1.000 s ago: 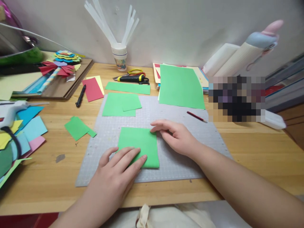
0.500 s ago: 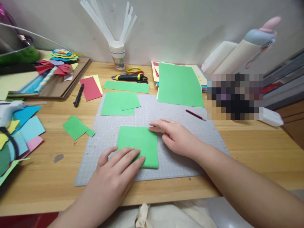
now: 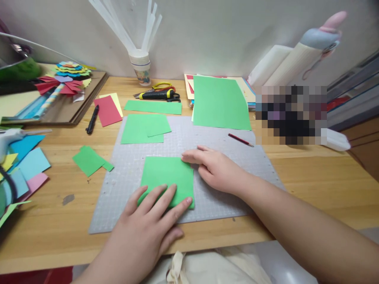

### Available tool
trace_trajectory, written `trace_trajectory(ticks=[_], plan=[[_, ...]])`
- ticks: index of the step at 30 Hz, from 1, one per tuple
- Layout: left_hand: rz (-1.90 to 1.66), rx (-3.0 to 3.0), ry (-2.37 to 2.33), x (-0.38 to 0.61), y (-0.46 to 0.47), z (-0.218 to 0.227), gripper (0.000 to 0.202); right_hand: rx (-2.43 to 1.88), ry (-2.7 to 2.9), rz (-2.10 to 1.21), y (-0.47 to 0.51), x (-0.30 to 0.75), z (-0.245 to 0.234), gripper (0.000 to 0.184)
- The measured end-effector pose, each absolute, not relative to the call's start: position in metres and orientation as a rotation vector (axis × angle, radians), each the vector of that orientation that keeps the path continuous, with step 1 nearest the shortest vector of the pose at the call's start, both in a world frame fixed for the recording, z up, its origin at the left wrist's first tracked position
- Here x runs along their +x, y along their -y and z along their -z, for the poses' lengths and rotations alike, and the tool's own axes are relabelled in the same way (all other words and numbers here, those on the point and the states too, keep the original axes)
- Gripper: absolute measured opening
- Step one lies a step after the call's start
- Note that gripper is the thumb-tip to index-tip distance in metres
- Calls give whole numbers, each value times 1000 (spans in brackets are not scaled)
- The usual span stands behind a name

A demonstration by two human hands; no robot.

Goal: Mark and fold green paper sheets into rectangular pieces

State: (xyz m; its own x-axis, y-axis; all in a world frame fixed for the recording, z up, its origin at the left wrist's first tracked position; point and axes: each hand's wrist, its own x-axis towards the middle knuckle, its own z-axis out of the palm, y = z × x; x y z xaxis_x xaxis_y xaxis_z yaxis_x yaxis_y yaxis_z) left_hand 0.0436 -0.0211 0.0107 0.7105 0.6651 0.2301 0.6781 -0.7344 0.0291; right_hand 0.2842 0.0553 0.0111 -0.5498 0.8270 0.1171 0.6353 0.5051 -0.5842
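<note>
- One green paper square (image 3: 166, 169) is positioned at the centre of the frame, on the grey gridded mat (image 3: 222, 201) laid on the table (image 3: 310, 185).
- The left hand (image 3: 151, 221) is laid across the lower part of the square, fingers spread, grasping nothing; the lower edge is partly covered.
- The right hand (image 3: 217, 169) is relaxed, grasping nothing, with its fingertips placed at the square's upper right corner.
- Overlapping green pieces (image 3: 136, 128), apparently two, are located above the square; one green strip (image 3: 152, 107) is located above these.
- Green scraps (image 3: 89, 159), at least two, are located left of the mat.
- One large green sheet (image 3: 220, 102) is placed over a paper stack (image 3: 189, 88), upper right of centre.
- One red pencil (image 3: 241, 140) is located below the large sheet, on the mat.
- One black pen (image 3: 92, 119) is located beside one red card (image 3: 109, 111), by which one yellow card (image 3: 117, 103) is partly covered.
- One black-and-yellow cutter (image 3: 156, 94) is located at upper centre; a yellow-handled tool (image 3: 164, 85) is partly hidden behind it.
- Several white sticks (image 3: 117, 27) are held in stacked paper cups (image 3: 140, 67); a coloured print is shown, its details too small to be made out.
- The left edge is occupied by coloured papers (image 3: 37, 161); the area at right is obscured by pixelation.
</note>
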Motion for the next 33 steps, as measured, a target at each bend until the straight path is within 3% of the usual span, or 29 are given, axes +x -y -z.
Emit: trace_trajectory(ticks=[5,9,17,27,33], plan=[[350,-2830,1176,44,28,-12,46,-1212,2368,-687,-55,285,-11,57],[443,-2851,1095,45,31,-10,41,-1207,2371,-687,-55,285,-11,57],[291,-2885,969,44,28,-13,39,-1214,2378,-676,-54,285,-11,56],[237,-2951,942,41,26,-8,53,-1202,2399,-657,-55,285,-11,55],[244,-2959,923,42,26,-9,45,-1206,2403,-649,-55,286,-11,54]])
